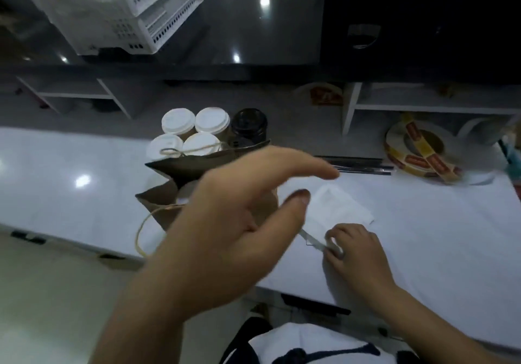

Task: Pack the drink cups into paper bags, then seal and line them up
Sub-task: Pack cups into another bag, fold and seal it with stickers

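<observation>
A brown paper bag (180, 191) with twine handles stands open on the white counter (423, 237). Behind it stand several white-lidded cups (208, 121) and one black-lidded cup (249, 122). My left hand (225, 217) hovers above the bag's right side, fingers spread and relaxed, holding nothing. My right hand (352, 245) rests on the counter to the right and pinches a thin clear strip (313, 241) at the edge of a white napkin (338, 208). The inside of the bag is mostly hidden by my left hand.
A roll of red and yellow stickers (417, 152) lies at the right rear, with dark straws (358, 163) in front of it. White plastic crates (118, 11) stand on the dark upper counter. The counter's front edge runs just below my hands.
</observation>
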